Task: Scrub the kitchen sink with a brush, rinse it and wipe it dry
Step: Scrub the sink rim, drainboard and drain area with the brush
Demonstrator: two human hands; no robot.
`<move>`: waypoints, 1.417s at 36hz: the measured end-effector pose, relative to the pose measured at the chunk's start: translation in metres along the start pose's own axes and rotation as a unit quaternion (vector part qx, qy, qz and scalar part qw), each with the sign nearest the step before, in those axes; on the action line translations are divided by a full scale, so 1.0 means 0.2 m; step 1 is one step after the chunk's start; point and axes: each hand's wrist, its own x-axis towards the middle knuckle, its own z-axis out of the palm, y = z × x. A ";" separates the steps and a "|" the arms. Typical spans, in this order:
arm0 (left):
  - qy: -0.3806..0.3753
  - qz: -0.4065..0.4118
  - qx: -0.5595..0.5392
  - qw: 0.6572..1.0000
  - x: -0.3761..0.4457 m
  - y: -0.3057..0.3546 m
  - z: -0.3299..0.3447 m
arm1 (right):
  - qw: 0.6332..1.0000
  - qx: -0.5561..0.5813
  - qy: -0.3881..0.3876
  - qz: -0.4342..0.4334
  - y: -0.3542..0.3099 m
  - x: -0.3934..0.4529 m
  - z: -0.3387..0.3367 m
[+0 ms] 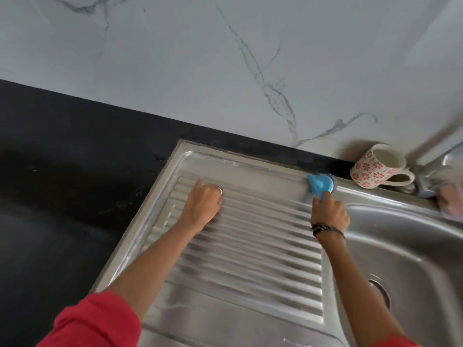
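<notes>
The steel sink unit has a ribbed drainboard (240, 256) on the left and a basin (411, 246) on the right, with the drain (379, 291) at the basin bottom. My right hand (329, 212) grips the handle of a blue brush (320, 184), whose head is pressed on the far right corner of the drainboard near the rim. My left hand (204, 200) rests on the ribs at the far left of the drainboard, with its fingers curled under. Soapy streaks show along the far rim.
A white mug with red flowers (378, 166) lies tilted on the black counter (62, 171) behind the sink, next to the blurred tap (436, 156). A marble-patterned wall rises behind. A pinkish object sits at the right edge (451, 199).
</notes>
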 end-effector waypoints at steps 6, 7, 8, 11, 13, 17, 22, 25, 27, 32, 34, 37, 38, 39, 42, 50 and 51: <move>-0.031 -0.013 -0.094 0.995 -0.05 0.23 0.05 | 0.995 0.088 -0.047 -0.019 -0.19 0.02 0.04; -0.035 -0.028 -0.085 0.995 -0.05 0.24 0.06 | 0.992 0.103 -0.063 -0.035 -0.27 0.01 0.06; -0.034 -0.036 -0.074 0.996 -0.05 0.25 0.07 | 0.989 0.117 -0.079 -0.050 -0.34 -0.01 0.09; -0.054 -0.048 -0.063 0.995 -0.04 0.26 0.05 | 0.974 0.160 -0.122 -0.101 -0.55 -0.04 0.13; -0.067 -0.056 -0.058 0.994 -0.04 0.27 0.04 | 0.966 0.170 -0.144 -0.131 -0.63 -0.03 0.14; -0.074 -0.076 -0.069 0.992 -0.04 0.30 0.03 | 0.962 0.169 -0.160 -0.144 -0.59 0.02 0.12; -0.078 -0.099 -0.077 0.989 -0.04 0.31 0.01 | 0.975 0.185 -0.098 -0.072 -0.21 0.05 0.07; -0.076 -0.092 -0.066 0.991 -0.04 0.31 0.00 | 0.971 0.230 -0.057 0.023 0.03 0.09 0.03; -0.078 -0.090 -0.062 0.991 -0.05 0.31 -0.01 | 0.965 0.248 -0.035 0.080 0.11 0.12 0.01; -0.094 -0.093 -0.058 0.990 -0.05 0.32 -0.02 | 0.956 0.266 -0.031 0.116 -0.01 0.09 0.03; -0.101 -0.090 -0.052 0.989 -0.05 0.32 -0.02 | 0.957 0.272 -0.061 0.082 -0.14 0.04 0.06; -0.108 -0.087 -0.042 0.989 -0.06 0.33 -0.03 | 0.960 0.258 -0.111 0.012 -0.35 -0.02 0.09; -0.113 -0.090 -0.040 0.989 -0.06 0.33 -0.03 | 0.959 0.256 -0.124 -0.006 -0.41 -0.03 0.10; -0.117 -0.095 -0.037 0.988 -0.06 0.33 -0.03 | 0.958 0.256 -0.131 -0.022 -0.46 -0.04 0.11; -0.124 -0.093 -0.018 0.988 -0.05 0.35 -0.06 | 0.958 0.247 -0.138 -0.045 -0.47 -0.04 0.12; -0.131 -0.085 0.004 0.988 -0.05 0.39 -0.10 | 0.959 0.269 -0.042 0.076 0.20 0.09 -0.03; -0.131 -0.073 0.012 0.989 -0.05 0.40 -0.09 | 0.955 0.274 -0.025 0.107 0.28 0.11 -0.06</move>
